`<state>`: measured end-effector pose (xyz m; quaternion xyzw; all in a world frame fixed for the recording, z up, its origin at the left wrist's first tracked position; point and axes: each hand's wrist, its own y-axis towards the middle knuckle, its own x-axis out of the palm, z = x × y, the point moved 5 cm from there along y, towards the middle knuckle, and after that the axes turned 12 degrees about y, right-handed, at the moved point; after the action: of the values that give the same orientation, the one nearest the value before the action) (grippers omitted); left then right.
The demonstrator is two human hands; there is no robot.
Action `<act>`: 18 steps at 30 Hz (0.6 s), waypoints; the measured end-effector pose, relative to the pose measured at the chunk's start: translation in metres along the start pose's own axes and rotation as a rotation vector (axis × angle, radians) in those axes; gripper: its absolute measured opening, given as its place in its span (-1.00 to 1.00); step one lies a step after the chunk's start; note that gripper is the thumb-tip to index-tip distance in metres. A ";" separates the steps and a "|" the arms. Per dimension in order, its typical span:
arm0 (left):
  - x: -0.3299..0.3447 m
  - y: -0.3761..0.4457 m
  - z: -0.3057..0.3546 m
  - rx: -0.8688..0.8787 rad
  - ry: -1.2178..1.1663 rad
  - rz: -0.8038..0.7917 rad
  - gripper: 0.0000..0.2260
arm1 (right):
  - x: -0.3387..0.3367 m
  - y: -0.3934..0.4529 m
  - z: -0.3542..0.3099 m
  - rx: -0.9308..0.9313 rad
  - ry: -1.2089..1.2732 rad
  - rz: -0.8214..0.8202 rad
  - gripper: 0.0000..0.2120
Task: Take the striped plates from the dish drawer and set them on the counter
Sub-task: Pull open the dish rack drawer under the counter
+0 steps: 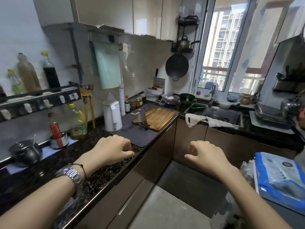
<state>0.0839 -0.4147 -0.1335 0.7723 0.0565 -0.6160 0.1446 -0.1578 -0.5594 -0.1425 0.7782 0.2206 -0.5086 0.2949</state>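
My left hand (113, 150) hovers over the front edge of the dark speckled counter (102, 177), fingers curled loosely and holding nothing. My right hand (206, 156) hangs in the air over the floor in front of the brown lower cabinets (189, 138), fingers also curled and holding nothing. The brown drawer fronts (125, 199) below the counter are closed. No striped plates are in view.
A grey mat (132, 134) carries a wooden cutting board (156, 118) with a cleaver (142, 119). A white kettle (112, 115), oil bottles and a can stand at the left. The sink (221, 114) is at the back right, a blue package (279, 177) at the right.
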 end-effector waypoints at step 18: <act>0.169 0.132 -0.101 -0.272 -0.180 -0.241 -0.73 | 0.193 0.242 -0.010 -0.091 0.184 -0.250 -0.75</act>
<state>0.2530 -0.5257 -0.2570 0.6753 0.2181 -0.6819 0.1774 0.0793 -0.7206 -0.2608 0.7739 0.3647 -0.4572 0.2430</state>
